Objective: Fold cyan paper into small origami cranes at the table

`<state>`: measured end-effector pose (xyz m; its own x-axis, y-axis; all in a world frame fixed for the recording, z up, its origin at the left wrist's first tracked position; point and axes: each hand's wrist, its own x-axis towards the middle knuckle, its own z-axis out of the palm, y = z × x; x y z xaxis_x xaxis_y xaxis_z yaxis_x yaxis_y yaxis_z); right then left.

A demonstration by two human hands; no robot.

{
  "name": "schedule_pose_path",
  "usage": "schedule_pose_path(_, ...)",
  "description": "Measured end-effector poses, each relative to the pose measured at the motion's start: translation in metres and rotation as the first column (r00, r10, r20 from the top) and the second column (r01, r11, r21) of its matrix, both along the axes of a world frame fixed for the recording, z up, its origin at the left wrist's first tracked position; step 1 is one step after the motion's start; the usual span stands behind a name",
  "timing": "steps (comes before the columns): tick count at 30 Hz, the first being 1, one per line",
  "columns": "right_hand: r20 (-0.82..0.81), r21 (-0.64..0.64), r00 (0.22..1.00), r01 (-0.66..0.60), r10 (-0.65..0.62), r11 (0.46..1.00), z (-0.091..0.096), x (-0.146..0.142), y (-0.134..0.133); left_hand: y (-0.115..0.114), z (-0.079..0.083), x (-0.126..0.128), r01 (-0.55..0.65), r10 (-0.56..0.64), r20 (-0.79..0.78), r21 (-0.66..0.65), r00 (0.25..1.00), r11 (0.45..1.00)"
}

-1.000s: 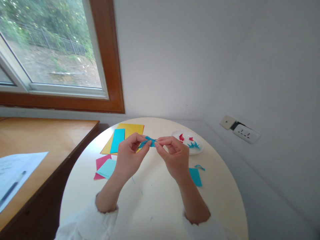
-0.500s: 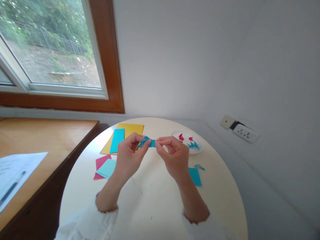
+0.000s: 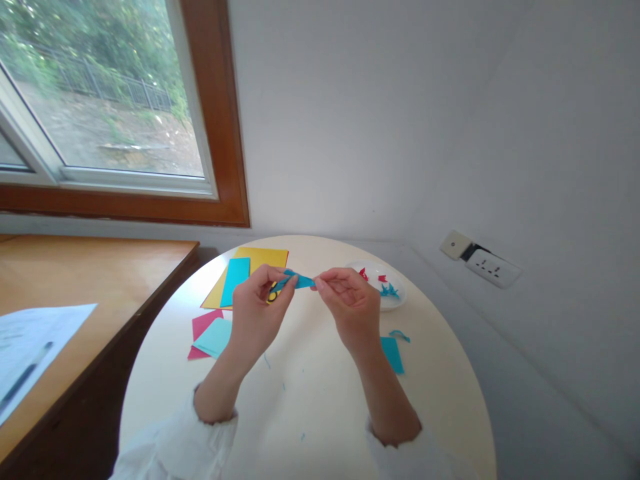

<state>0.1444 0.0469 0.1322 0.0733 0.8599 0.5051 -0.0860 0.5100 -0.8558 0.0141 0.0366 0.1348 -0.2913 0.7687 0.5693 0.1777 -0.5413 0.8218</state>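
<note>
A small folded blue paper piece [image 3: 300, 281] is held up above the round white table [image 3: 310, 413]. My left hand [image 3: 257, 313] pinches its left end with thumb and fingers curled. My right hand [image 3: 350, 303] pinches its right end, fingers closed. Both hands hover over the middle of the table, just in front of a yellow sheet [image 3: 263, 260] with a blue strip [image 3: 234, 280] lying on it.
A white plate [image 3: 393, 301] holding small red and blue paper bits sits at the right. Pink paper [image 3: 200, 325] and light blue paper [image 3: 215, 337] lie at the left, a blue scrap [image 3: 393, 353] by my right wrist. A wooden desk [image 3: 75, 280] with a printed sheet [image 3: 30, 340] adjoins on the left.
Both hands have shifted slightly upward and the blue paper piece now shows as a flatter pointed shape between the fingertips.
</note>
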Motion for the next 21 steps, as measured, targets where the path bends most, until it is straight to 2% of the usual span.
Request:
schedule_pose_path(6, 0.018, -0.020, 1.000, 0.008, -0.008, 1.000, -0.0010, -0.0018, 0.0008, -0.0009, -0.0009, 0.0025, 0.010, -0.010, 0.009, 0.023, 1.000, 1.000)
schedule_pose_path(10, 0.036, 0.047, 0.998, 0.051, -0.053, 0.998, -0.0022, -0.0020, 0.0020, -0.0017, 0.0001, 0.0030, 0.016, -0.016, 0.015, 0.025, 1.000, 1.000)
schedule_pose_path(21, 0.111, 0.185, 0.991, 0.049, -0.070, 0.982, -0.0065, -0.0003, 0.0019, -0.0027, 0.0021, 0.0032, -0.002, 0.002, 0.017, 0.015, 1.000, 1.000)
